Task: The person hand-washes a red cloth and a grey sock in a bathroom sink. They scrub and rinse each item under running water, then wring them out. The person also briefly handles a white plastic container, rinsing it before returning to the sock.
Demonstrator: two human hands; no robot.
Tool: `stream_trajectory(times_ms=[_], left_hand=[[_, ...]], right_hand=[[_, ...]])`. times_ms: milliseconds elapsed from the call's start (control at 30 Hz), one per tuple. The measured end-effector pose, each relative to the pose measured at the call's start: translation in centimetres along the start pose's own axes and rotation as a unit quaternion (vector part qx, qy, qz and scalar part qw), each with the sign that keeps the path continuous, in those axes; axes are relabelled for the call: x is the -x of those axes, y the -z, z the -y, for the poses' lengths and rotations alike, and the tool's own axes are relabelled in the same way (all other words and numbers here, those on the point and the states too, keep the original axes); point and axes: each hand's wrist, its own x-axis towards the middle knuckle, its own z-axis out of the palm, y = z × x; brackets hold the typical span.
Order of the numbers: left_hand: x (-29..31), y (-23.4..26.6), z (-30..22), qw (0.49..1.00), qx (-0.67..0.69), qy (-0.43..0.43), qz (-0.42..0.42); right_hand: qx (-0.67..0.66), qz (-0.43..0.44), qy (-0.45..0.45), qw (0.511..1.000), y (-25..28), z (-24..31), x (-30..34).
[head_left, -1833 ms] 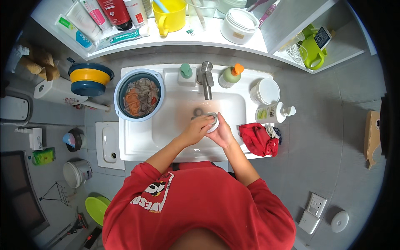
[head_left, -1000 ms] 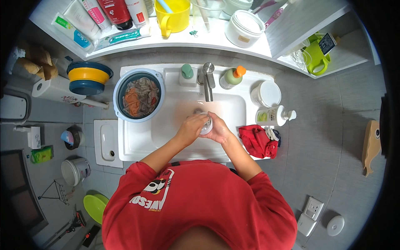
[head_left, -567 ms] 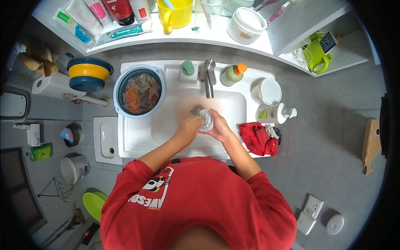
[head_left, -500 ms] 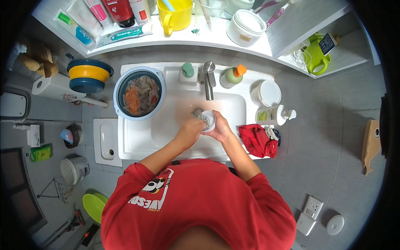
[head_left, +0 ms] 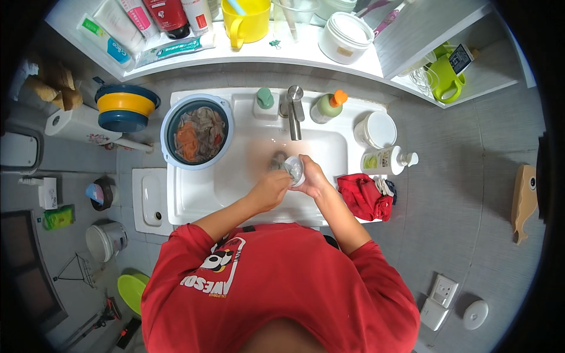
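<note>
Over the white sink (head_left: 231, 189), my right hand (head_left: 315, 178) is closed round a small round white cup (head_left: 298, 166), tilted with its mouth toward my left. My left hand (head_left: 269, 189) has its fingers bunched together at that mouth. Something greyish shows by the fingertips, too small to name. Just beyond the fingers lies the dark drain (head_left: 278, 157), below the metal faucet (head_left: 295, 115). No stream of water can be seen from the spout.
On the sink's left corner stands a blue basin (head_left: 166, 144) of wet cloths. Soap bottles (head_left: 323, 110) flank the faucet. At the right are a white lidded tub (head_left: 379, 130), a pump bottle (head_left: 382, 161) and red cloth (head_left: 363, 196). A shelf (head_left: 253, 57) overhangs the back.
My left hand has shifted slightly at the cup's mouth, and more of the drain shows. The cup stays in my right hand, nearly in the same place.
</note>
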Motion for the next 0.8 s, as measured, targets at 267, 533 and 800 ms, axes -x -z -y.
stream_trajectory(times_ms=[267,533,800], left_hand=[[-0.8,0.5,1.5,0.966,0.145,0.212,-0.009],[-1.4,2.6,2.8,0.685,0.632,0.329,-0.150],[-1.3,1.8,0.6,0.685,0.668,0.287,-0.049]], right_hand=[[-0.050,0.035,0.015,0.998,0.5,-0.5,-0.8],[-0.002,-0.057,0.150,0.987,1.1,0.0,1.5],[0.597,-0.123,0.554,0.566,-3.0,-1.0,0.9]])
